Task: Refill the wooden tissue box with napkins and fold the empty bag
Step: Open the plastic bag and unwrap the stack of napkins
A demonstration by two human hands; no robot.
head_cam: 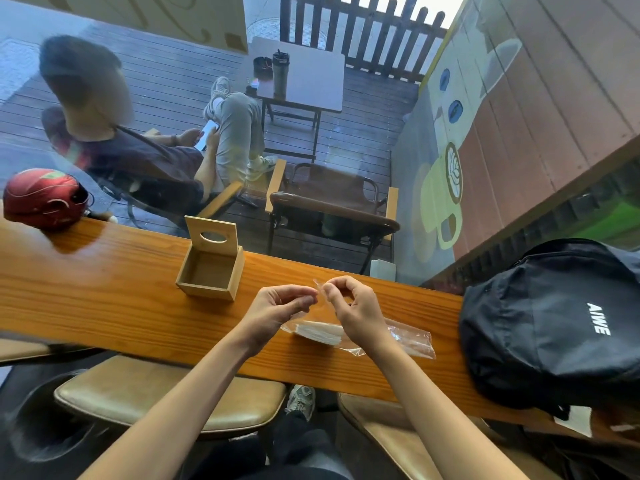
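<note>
The wooden tissue box (pixel 211 271) stands on the wooden counter (pixel 104 292), its slotted lid tipped up and its inside bare. To its right lies a clear plastic bag (pixel 408 337) with a stack of white napkins (pixel 320 332) in it. My left hand (pixel 277 306) and my right hand (pixel 349 306) hover over the bag, each pinching one side of its raised open edge between thumb and fingers. Part of the napkin stack is hidden under my right hand.
A black backpack (pixel 554 323) sits on the counter's right end and a red helmet (pixel 43 199) on its far left. Behind the glass a person sits on a deck chair. Two tan stools (pixel 166 393) stand under the counter's near edge.
</note>
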